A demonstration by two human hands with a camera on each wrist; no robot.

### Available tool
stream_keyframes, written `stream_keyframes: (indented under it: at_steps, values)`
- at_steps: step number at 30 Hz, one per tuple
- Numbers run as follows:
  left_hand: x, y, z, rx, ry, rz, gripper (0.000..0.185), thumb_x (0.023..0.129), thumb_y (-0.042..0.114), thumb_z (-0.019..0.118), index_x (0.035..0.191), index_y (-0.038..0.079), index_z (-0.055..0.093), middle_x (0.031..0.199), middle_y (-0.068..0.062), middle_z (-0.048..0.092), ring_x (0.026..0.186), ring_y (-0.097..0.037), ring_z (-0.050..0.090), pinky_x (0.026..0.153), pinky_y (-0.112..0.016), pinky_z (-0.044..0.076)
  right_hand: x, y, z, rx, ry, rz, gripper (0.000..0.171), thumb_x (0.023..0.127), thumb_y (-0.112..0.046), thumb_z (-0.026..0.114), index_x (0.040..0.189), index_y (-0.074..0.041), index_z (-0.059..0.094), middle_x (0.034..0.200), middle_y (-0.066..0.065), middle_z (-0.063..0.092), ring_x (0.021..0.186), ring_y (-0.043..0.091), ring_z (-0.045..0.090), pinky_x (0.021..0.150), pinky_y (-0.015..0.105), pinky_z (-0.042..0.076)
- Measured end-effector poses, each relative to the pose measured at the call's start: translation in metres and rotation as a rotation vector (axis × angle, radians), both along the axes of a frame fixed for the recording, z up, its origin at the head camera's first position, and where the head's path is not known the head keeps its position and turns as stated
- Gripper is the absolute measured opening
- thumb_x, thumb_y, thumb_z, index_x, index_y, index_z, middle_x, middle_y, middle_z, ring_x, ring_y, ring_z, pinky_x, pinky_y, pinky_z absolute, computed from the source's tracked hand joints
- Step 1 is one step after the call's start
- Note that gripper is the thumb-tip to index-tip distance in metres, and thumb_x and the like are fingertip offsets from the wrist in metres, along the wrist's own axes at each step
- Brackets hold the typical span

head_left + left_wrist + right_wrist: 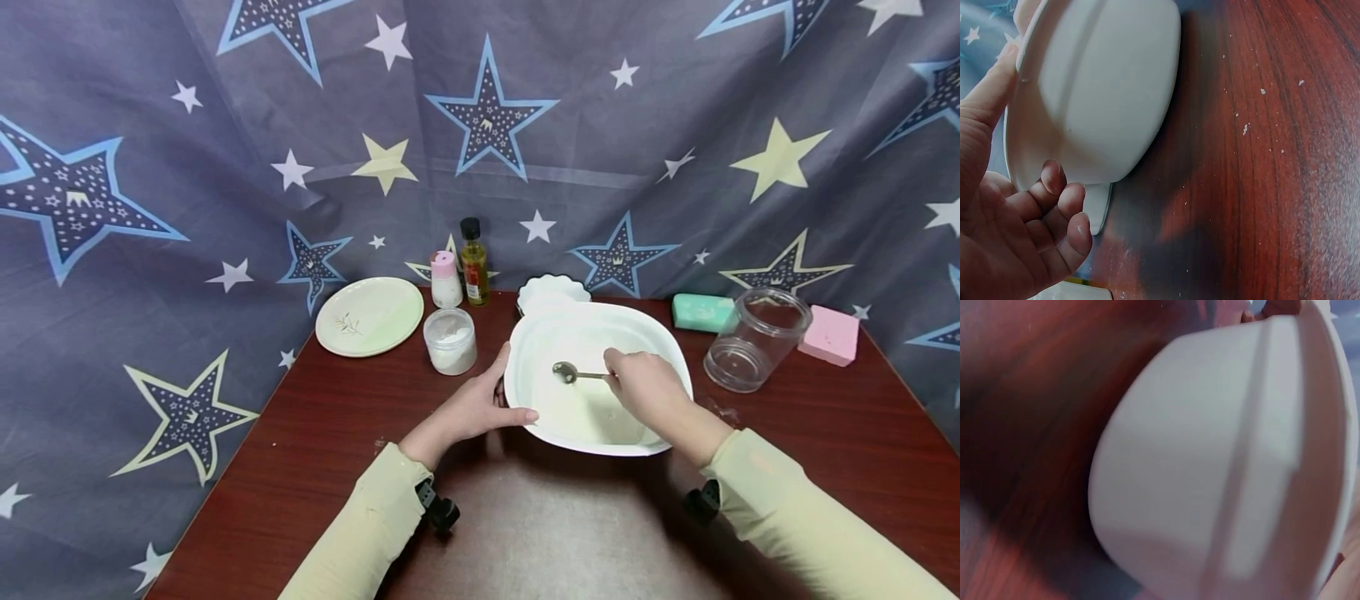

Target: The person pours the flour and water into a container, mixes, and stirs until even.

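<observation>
**Basin braced, spoon inside it**

Basin (660,350) sits at the near middle of the worktop (555,533), tipped a little towards the person. The left hand (472,408) clasps its left rim, thumb over the edge and fingers curled beneath, apparently to steady it. The right hand (648,387) pinches a spoon (566,372) whose bowl hovers over a pale batter (585,417). Beyond stand a powder jar (450,340), a plate (369,316), a shaker (446,279), an oil bottle (473,261) and, to the right, a clear jar (756,340) lying on its side.

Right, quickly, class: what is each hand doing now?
Left hand: grips the rim of the white basin.
Right hand: pinches the spoon handle inside the basin.
</observation>
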State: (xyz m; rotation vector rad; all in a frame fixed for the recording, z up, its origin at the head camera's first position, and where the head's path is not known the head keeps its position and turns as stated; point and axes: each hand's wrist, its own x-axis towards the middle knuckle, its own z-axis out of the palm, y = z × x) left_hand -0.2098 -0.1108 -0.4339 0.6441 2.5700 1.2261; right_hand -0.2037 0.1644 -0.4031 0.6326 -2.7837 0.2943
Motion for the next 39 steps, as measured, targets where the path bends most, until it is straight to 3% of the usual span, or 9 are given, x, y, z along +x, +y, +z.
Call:
stream_keyframes:
  at_steps: [5,9,15,23,32,39]
  values:
    - [0.001,0.000,0.001,0.001,-0.009,0.000,0.114,0.079,0.042,0.081,0.158,0.015,0.004,0.136,-0.013,0.052,0.092,-0.014,0.055,0.088,-0.029,0.044,-0.005,0.015,0.000,-0.017,0.040,-0.091,0.018,0.081,-0.001,0.070,0.075,-0.008,0.054,0.057,0.004,0.054,0.050,0.026,0.051,0.045,0.043,0.040]
    - [0.001,0.001,0.001,0.003,-0.014,-0.002,0.114,0.079,0.041,0.081,0.158,0.014,0.004,0.139,-0.013,0.050,0.093,-0.014,0.055,0.088,-0.030,0.044,-0.005,0.027,0.003,-0.023,0.040,-0.107,0.015,0.083,-0.001,0.069,0.076,-0.008,0.058,0.060,0.004,0.055,0.051,0.026,0.051,0.046,0.043,0.040]
    - [0.001,0.000,0.001,-0.002,-0.013,0.000,0.114,0.079,0.042,0.080,0.158,0.014,0.004,0.131,-0.012,0.055,0.090,-0.015,0.055,0.086,-0.029,0.044,0.000,0.039,0.008,-0.045,-0.010,-0.047,0.015,0.084,-0.004,0.073,0.075,-0.012,0.063,0.063,0.000,0.058,0.053,0.022,0.050,0.050,0.040,0.040]
    - [0.000,0.000,0.000,-0.012,-0.021,-0.001,0.114,0.079,0.045,0.079,0.158,0.015,0.003,0.118,-0.010,0.058,0.087,-0.015,0.054,0.083,-0.029,0.044,0.012,0.048,0.015,-0.052,-0.014,0.038,0.024,0.079,0.000,0.073,0.069,-0.018,0.060,0.059,-0.007,0.051,0.053,0.018,0.047,0.051,0.037,0.038]
    - [-0.001,0.000,0.000,-0.014,-0.017,0.001,0.114,0.079,0.044,0.080,0.158,0.017,0.002,0.131,-0.013,0.055,0.091,-0.015,0.054,0.086,-0.028,0.043,0.028,0.040,0.021,-0.050,-0.092,0.116,0.028,0.080,-0.001,0.075,0.069,-0.022,0.058,0.060,-0.012,0.049,0.055,0.011,0.043,0.054,0.032,0.039]
    - [0.000,0.000,0.000,-0.013,-0.009,0.005,0.114,0.079,0.044,0.080,0.158,0.014,0.004,0.137,-0.016,0.052,0.093,-0.016,0.054,0.088,-0.031,0.043,0.033,0.024,0.018,-0.066,-0.093,0.153,0.026,0.080,-0.007,0.078,0.070,-0.021,0.058,0.062,-0.014,0.053,0.055,0.007,0.046,0.053,0.030,0.040]
